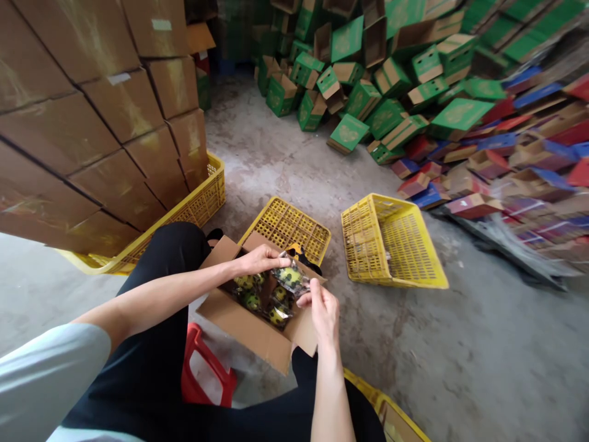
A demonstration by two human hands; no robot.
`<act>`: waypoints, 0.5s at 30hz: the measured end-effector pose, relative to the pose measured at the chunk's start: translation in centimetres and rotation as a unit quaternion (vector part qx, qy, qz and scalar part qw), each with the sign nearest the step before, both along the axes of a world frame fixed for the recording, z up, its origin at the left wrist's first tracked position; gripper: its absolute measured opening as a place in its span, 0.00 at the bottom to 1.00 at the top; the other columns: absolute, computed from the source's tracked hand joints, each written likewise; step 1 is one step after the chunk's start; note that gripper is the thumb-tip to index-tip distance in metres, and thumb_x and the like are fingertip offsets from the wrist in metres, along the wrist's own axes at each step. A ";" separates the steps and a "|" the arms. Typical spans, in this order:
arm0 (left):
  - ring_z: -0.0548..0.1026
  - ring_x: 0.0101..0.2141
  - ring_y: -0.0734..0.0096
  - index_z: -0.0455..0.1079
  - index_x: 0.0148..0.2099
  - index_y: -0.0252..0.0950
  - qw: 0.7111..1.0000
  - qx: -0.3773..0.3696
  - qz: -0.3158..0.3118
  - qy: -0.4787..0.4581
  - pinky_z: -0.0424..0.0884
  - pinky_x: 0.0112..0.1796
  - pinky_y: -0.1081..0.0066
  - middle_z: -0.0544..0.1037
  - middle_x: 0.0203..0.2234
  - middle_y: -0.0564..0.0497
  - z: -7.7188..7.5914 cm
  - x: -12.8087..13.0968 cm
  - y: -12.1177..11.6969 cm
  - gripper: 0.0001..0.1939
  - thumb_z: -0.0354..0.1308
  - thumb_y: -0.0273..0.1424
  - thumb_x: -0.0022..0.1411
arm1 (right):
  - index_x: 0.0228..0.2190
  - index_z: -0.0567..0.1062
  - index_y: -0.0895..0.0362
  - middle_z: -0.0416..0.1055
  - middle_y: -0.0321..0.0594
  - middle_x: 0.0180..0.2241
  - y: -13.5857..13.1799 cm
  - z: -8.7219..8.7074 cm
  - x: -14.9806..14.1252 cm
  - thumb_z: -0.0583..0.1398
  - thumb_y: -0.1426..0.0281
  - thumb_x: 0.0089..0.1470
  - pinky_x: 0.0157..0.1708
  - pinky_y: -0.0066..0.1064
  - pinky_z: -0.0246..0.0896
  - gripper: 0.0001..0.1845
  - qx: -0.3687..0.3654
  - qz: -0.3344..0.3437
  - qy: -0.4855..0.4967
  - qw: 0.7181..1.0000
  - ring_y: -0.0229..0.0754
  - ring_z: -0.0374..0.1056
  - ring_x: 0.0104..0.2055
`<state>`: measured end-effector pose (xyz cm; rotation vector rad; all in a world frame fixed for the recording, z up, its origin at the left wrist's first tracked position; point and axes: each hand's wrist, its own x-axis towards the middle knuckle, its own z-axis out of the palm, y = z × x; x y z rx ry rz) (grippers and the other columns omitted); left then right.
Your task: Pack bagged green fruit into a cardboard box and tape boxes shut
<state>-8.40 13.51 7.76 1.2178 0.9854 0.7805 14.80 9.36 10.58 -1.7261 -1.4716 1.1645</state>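
A clear plastic packet with a yellow-green and black patterned item (pixel 291 277) is stretched between my two hands. My left hand (pixel 263 260) pinches its upper left end, and my right hand (pixel 322 306) grips its right end. Beneath them, an open cardboard box (pixel 246 325) stands between my knees with its flaps spread out. Inside lie several similar wrapped yellow-green and black items (pixel 252 299); what exactly they are I cannot make out.
Behind the box is an upturned yellow crate (pixel 294 224). Another yellow crate (pixel 391 242) lies tipped to its right. Stacked cartons (pixel 92 141) rise on the left, a red plastic stool (pixel 207 368) shows below, and piled green boxes (pixel 363 98) fill the back.
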 end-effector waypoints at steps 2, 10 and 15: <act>0.67 0.24 0.73 0.75 0.29 0.30 1.000 0.003 0.005 0.012 0.61 0.27 0.74 0.71 0.20 0.53 -0.2 -0.2 0.2 0.31 0.60 0.57 0.61 | 0.17 0.78 0.53 0.78 0.46 0.20 0.2 -0.7 0.2 0.51 0.31 0.55 0.32 0.38 0.72 0.42 -0.023 0.004 0.028 0.999 0.47 0.74 0.23; 0.64 0.26 0.74 0.71 0.30 0.33 0.983 0.104 0.022 0.149 0.58 0.30 0.73 0.69 0.23 0.55 -0.6 -2.4 0.8 0.27 0.53 0.52 0.68 | 0.38 0.81 0.50 0.82 0.41 0.37 -0.8 -3.2 1.2 0.57 0.52 0.65 0.45 0.37 0.70 0.18 0.009 0.180 -0.134 0.974 0.48 0.78 0.40; 0.63 0.25 0.72 0.66 0.26 0.35 0.950 0.165 0.047 0.261 0.54 0.29 0.72 0.66 0.21 0.54 -0.7 -3.5 -0.2 0.27 0.50 0.50 0.70 | 0.43 0.80 0.54 0.78 0.48 0.46 -3.3 -4.3 -0.4 0.64 0.71 0.58 0.53 0.36 0.64 0.09 0.028 0.285 -0.355 0.890 0.51 0.73 0.52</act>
